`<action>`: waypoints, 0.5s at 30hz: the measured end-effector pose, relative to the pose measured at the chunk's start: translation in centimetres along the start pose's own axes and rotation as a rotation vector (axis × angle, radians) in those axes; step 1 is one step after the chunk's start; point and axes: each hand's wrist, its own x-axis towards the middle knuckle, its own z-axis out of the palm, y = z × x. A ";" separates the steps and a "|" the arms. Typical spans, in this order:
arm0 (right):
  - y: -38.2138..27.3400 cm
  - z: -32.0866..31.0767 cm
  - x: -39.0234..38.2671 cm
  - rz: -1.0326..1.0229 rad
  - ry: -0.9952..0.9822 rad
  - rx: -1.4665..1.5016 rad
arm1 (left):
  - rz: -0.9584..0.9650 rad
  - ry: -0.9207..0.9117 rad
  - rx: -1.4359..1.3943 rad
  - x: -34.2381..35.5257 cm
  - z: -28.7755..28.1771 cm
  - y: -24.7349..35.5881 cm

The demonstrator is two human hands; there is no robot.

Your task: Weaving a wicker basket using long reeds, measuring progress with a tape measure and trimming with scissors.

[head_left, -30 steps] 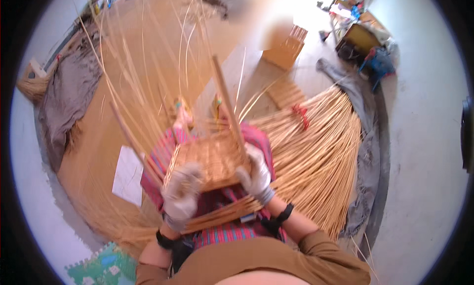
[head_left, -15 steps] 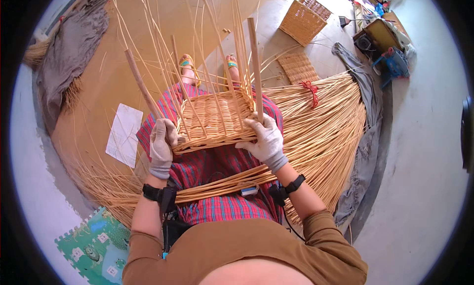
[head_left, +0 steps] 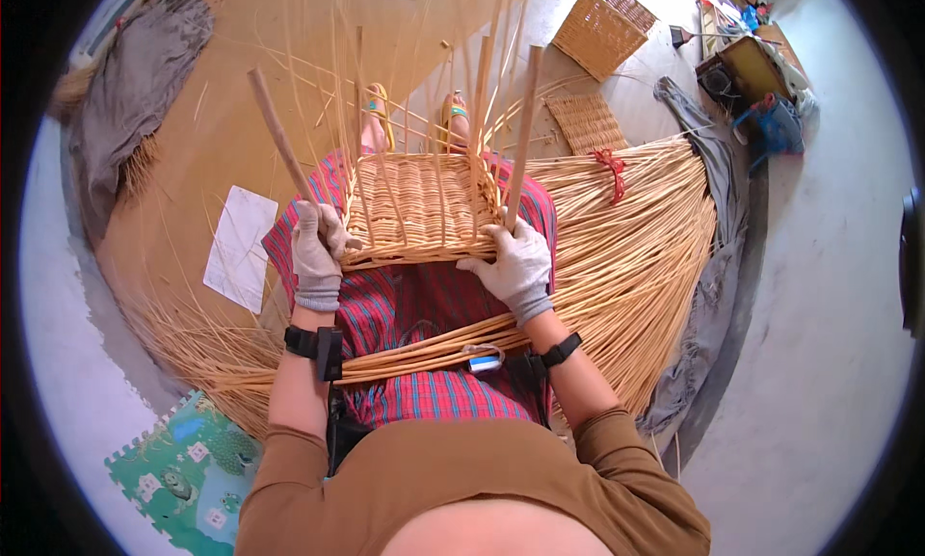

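A half-woven wicker basket [head_left: 416, 206] rests across my knees, its woven base facing me. Thick wooden stakes stand at its corners, and thin upright canes rise from its edges. My left hand [head_left: 318, 246], in a pale work glove, is closed round the near left corner by a stake [head_left: 279, 137]. At the near right corner, my right hand [head_left: 515, 265] grips the rim and the foot of another stake [head_left: 524, 137], thumb along the near edge. Parts of the fingers on both hands are hidden behind the basket and stakes. A bundle of long canes [head_left: 424, 356] lies over my lap.
A large sheaf of canes [head_left: 636, 257], bound with red string [head_left: 609, 173], spreads to my right. Beyond are a woven panel [head_left: 586, 124] and a finished wicker basket [head_left: 599, 36]. White paper [head_left: 241, 248] lies left, near a green foam mat [head_left: 188, 469].
Both hands have tilted the basket, so its base faces me more squarely and its near edge sits higher. The stakes and canes have swung rightward. The grip looks the same.
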 end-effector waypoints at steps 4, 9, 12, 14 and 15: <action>0.0 -0.2 0.4 0.007 -0.012 0.030 | -0.087 -0.042 -0.068 0.3 -1.1 0.0; -1.1 -1.5 0.1 -0.042 0.022 0.097 | -0.085 -0.196 -0.094 -0.6 -1.0 0.6; -2.3 -3.4 -1.4 -0.047 0.162 0.020 | -0.035 -0.112 -0.015 -1.0 -1.0 0.9; -3.1 -4.7 -3.0 -0.105 0.035 0.067 | -0.013 -0.170 0.011 -0.9 -1.3 1.2; -3.4 -5.2 -3.7 -0.171 -0.143 0.172 | 0.003 -0.191 0.029 -0.8 -1.5 1.3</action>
